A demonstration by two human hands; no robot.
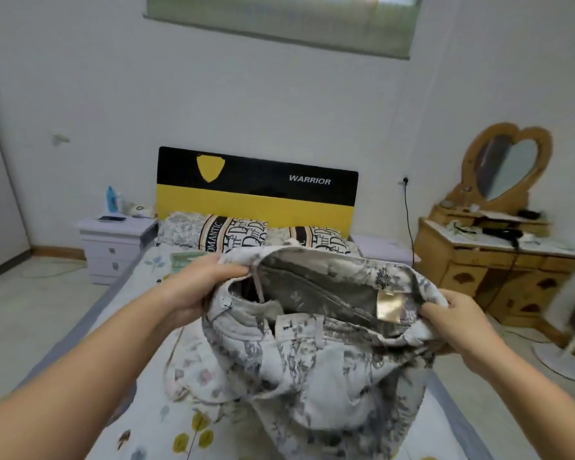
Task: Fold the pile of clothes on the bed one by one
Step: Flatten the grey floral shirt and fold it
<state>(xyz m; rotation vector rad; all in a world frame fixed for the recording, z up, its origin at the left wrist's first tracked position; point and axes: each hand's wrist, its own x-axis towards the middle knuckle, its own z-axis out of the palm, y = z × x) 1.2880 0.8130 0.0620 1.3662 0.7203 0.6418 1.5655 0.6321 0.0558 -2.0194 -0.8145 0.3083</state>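
I hold a pair of grey-and-white floral trousers (319,366) up over the bed (153,423), waistband spread open toward me. My left hand (196,287) grips the left side of the waistband. My right hand (452,323) grips the right side, near a gold label inside. The legs hang down and bunch on the leaf-print sheet. A pale floral garment (193,373) lies on the bed under my left forearm. A folded green item (183,260) lies near the pillows, partly hidden by my left hand.
Two lettered pillows (233,232) lean against the black-and-yellow headboard (256,194). A white nightstand (113,244) with a phone stands left of the bed. On the right are a wooden dresser (498,270) with a heart mirror and a white fan base (561,356).
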